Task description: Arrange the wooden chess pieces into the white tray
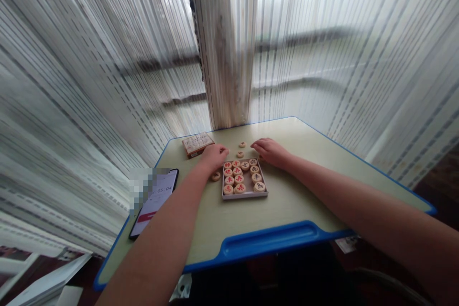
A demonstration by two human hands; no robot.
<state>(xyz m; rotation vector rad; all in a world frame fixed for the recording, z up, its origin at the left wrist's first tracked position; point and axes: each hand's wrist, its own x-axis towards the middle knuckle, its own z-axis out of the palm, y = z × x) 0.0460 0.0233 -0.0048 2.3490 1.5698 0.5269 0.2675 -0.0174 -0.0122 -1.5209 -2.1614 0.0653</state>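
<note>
A shallow tray-like box (245, 195) lies on the table in front of me, holding several round wooden Chinese chess pieces. Red-marked pieces (239, 179) fill its left columns, and dark-marked pieces (256, 178) line the right side. Bare tray floor shows between them. My left hand (214, 155) is just beyond the box's far left corner, fingers curled together in a pinch; what is between them is hidden. Past the far right corner, my right hand (270, 150) rests low with fingers stretched leftward, a chess piece (260, 158) partly hidden under it. Two loose pieces (243, 144) lie between the hands.
Another loose piece (215, 176) sits left of the box, near my left wrist. A patterned box lid (197, 142) stands at the back left. A phone (154, 203) showing a timer lies at the left edge. The table (287, 215) has a blue rim; striped curtains (229, 48) hang behind.
</note>
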